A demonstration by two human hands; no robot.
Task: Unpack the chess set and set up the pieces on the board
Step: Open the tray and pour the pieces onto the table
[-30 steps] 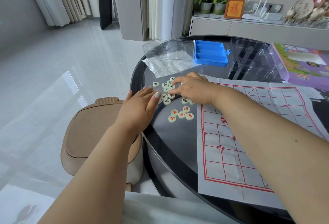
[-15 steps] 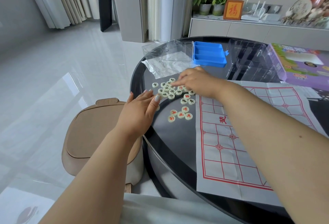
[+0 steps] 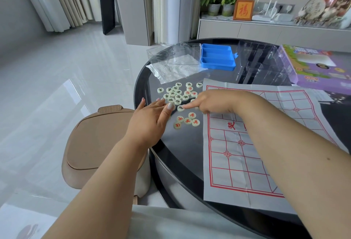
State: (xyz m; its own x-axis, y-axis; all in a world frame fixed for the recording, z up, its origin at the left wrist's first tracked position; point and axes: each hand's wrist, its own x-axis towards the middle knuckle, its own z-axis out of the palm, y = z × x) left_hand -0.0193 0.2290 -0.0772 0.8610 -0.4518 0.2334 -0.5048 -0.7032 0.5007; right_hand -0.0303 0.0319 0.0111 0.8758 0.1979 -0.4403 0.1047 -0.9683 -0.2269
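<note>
The left hand [image 3: 152, 119] is held open, flat, gripping nothing. A black-marked piece [image 3: 180, 108] is touched by the right hand [image 3: 210, 102], forefinger extended. Remaining pieces [image 3: 178, 94] are scattered just beyond both hands; the board [image 3: 247, 162] lies under the right forearm.

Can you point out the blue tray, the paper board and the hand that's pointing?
blue tray [image 3: 218, 57]: head view, middle compartments.
paper board [image 3: 247, 164]: head view, near grid squares.
right hand [image 3: 209, 101]: head view, back of hand.
</note>
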